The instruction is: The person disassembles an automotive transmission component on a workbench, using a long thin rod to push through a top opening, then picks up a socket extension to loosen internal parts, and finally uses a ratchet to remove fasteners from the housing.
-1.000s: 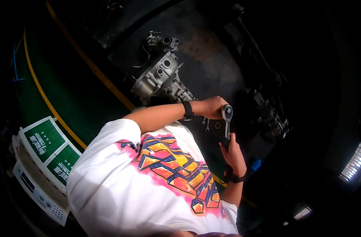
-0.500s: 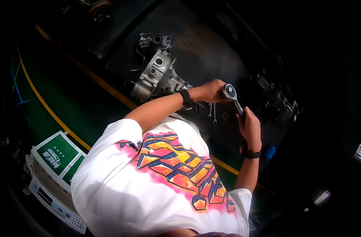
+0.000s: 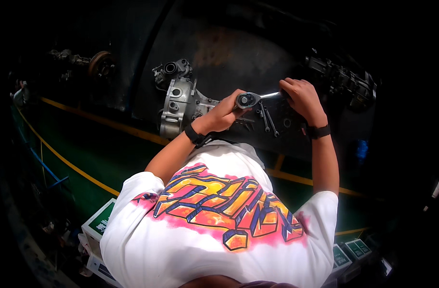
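A ratchet wrench (image 3: 269,96) with a silver head and shaft lies level between my hands above the dark bench. My left hand (image 3: 223,114) is closed around its head end; whatever sits beneath the head is hidden by the fingers. At the other end my right hand (image 3: 301,100) grips the handle, which the fingers mostly cover. A silver-grey gearbox housing (image 3: 177,106) stands to the left of my left hand, its narrower end reaching under that hand. Several spanners (image 3: 269,121) lie on the bench between my forearms, with a small ring (image 3: 287,123) beside them.
The dark bench top (image 3: 219,53) spreads beyond my hands. A dark gear assembly (image 3: 342,79) sits at the right. Farther left is a shaft with a rusty brown disc (image 3: 100,65). Yellow lines (image 3: 102,122) run along the green floor; a white cabinet (image 3: 97,225) stands near-left.
My view has turned. The wrench handle has swung away from me, from pointing toward my body to pointing right, with my right hand still on it. My left hand stays at the head.
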The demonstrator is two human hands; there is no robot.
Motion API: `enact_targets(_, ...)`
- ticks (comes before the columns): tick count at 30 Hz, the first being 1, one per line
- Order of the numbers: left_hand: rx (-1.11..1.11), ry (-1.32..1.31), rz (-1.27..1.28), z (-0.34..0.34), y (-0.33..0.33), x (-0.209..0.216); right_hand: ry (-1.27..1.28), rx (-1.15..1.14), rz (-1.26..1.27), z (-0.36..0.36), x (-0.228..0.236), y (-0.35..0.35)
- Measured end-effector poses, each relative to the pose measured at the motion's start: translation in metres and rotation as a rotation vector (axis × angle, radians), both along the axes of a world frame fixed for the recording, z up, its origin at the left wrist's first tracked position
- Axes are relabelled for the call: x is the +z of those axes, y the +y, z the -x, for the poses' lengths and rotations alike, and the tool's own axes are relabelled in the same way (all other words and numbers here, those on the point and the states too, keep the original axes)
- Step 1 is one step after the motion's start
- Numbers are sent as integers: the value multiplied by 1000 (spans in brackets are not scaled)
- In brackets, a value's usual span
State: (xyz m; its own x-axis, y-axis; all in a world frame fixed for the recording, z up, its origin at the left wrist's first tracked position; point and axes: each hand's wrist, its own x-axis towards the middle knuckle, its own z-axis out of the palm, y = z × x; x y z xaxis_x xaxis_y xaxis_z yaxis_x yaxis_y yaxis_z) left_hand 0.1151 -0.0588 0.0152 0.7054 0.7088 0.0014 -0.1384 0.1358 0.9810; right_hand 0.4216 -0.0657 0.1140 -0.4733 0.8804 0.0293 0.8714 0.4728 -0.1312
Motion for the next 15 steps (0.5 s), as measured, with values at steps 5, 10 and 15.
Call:
enact_targets(5,72,67,-209,17,15,4,-22,-169,111,30,12,-39)
enact_targets(10,120,46,-220,16,24,-14,151,-288,543,86,41,-105)
enact_targets(15,46,47,-249,17,27,1,55,-249,338,55,37,-92)
